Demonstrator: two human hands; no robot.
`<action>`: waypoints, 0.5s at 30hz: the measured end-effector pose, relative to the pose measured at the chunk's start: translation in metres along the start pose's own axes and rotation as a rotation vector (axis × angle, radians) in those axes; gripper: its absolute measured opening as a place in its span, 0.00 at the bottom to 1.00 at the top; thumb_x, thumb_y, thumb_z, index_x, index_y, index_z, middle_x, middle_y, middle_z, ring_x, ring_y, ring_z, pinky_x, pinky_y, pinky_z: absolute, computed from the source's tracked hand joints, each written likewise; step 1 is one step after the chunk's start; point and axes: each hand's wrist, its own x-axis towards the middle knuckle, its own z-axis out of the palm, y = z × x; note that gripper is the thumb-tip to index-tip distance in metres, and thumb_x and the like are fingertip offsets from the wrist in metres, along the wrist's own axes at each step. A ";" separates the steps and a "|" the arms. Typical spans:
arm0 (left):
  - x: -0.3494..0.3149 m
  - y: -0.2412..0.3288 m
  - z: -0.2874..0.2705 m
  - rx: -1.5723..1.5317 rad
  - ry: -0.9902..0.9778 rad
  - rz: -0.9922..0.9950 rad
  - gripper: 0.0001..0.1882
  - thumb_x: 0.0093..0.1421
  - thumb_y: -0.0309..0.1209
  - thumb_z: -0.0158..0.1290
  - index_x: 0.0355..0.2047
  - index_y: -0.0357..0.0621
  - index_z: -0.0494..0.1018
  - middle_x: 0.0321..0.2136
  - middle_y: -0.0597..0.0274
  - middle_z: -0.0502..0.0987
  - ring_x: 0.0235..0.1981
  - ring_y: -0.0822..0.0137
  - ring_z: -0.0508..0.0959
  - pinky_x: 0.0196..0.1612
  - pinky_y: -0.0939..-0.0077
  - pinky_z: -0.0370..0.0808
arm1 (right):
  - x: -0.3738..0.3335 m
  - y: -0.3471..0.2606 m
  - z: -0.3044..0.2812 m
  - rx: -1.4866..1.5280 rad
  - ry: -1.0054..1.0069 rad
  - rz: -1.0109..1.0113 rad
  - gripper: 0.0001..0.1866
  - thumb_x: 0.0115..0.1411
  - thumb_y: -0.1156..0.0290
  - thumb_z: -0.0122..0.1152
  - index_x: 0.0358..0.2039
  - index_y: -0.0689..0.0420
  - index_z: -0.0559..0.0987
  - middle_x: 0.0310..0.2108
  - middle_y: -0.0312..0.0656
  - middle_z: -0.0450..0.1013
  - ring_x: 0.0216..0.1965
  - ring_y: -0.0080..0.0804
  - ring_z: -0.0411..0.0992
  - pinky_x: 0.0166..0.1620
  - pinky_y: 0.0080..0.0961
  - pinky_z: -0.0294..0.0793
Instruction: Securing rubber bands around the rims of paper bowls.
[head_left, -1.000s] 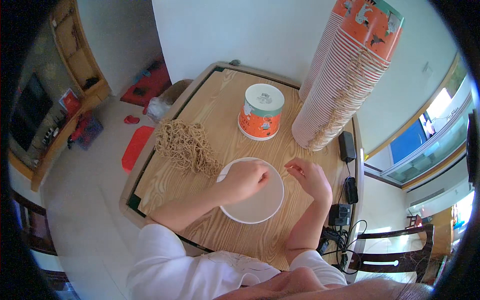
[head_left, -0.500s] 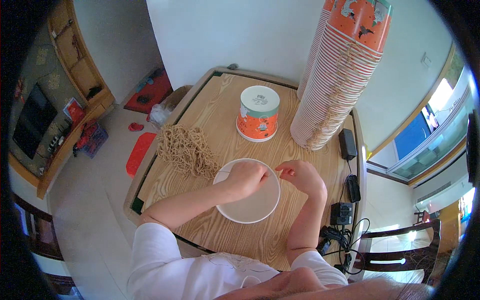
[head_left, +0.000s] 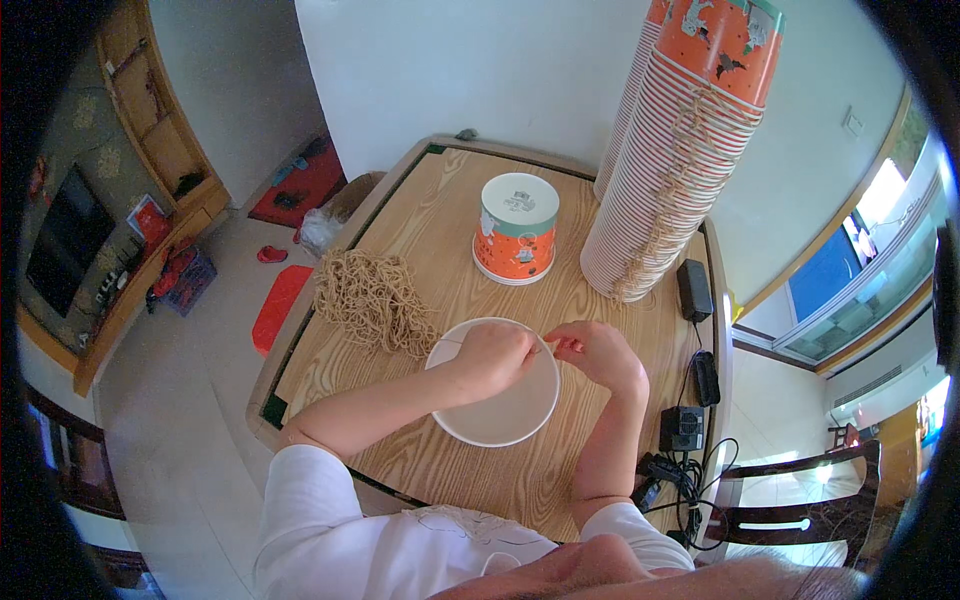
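Note:
A white paper bucket (head_left: 493, 425) stands mouth up on the table in front of me. Over its far part my left hand (head_left: 495, 358) is closed, and a thin strand of string runs to it from the tangled tan string pile (head_left: 372, 300) on the left. At the bucket's right rim my right hand (head_left: 603, 357) is closed in a pinch, with a small tan bit at its fingertips that looks like string. The fingertips of both hands nearly meet there. Behind them an orange and green paper bucket (head_left: 516, 232) rests upside down.
Tall nested stacks of paper buckets (head_left: 665, 180) lean at the back right, with string ends hanging along the rims. Black power adapters (head_left: 683, 428) and tangled cables lie along the right table edge. A dark chair (head_left: 800, 515) stands to the right.
My right hand has moved slightly left to the bucket's rim, and its fingers have closed into a pinch. My left hand has stayed nearly in place.

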 end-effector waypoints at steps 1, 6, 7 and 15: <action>0.000 0.000 -0.001 0.000 0.001 -0.001 0.05 0.49 0.28 0.52 0.24 0.41 0.76 0.21 0.52 0.76 0.26 0.53 0.78 0.31 0.58 0.73 | 0.000 0.000 0.000 -0.002 -0.002 0.009 0.12 0.49 0.67 0.61 0.37 0.49 0.80 0.29 0.42 0.77 0.33 0.38 0.76 0.38 0.32 0.74; 0.003 0.003 -0.002 -0.041 -0.011 -0.027 0.06 0.52 0.30 0.53 0.27 0.40 0.75 0.25 0.50 0.76 0.29 0.51 0.77 0.33 0.57 0.73 | -0.001 -0.004 -0.002 0.001 -0.005 0.022 0.12 0.49 0.67 0.61 0.37 0.49 0.80 0.29 0.42 0.77 0.33 0.38 0.76 0.38 0.32 0.74; 0.004 0.003 -0.002 -0.041 -0.010 -0.027 0.06 0.52 0.30 0.53 0.27 0.40 0.75 0.25 0.50 0.76 0.29 0.51 0.77 0.33 0.57 0.73 | 0.000 -0.005 -0.003 0.002 -0.009 0.027 0.12 0.49 0.67 0.61 0.37 0.49 0.80 0.29 0.43 0.77 0.33 0.38 0.76 0.38 0.32 0.74; 0.005 0.004 -0.001 -0.017 -0.001 -0.007 0.06 0.52 0.30 0.52 0.27 0.40 0.75 0.24 0.49 0.76 0.29 0.51 0.77 0.32 0.56 0.73 | 0.006 0.001 0.005 -0.020 0.024 -0.078 0.12 0.47 0.73 0.59 0.35 0.54 0.80 0.27 0.45 0.76 0.29 0.37 0.75 0.34 0.28 0.73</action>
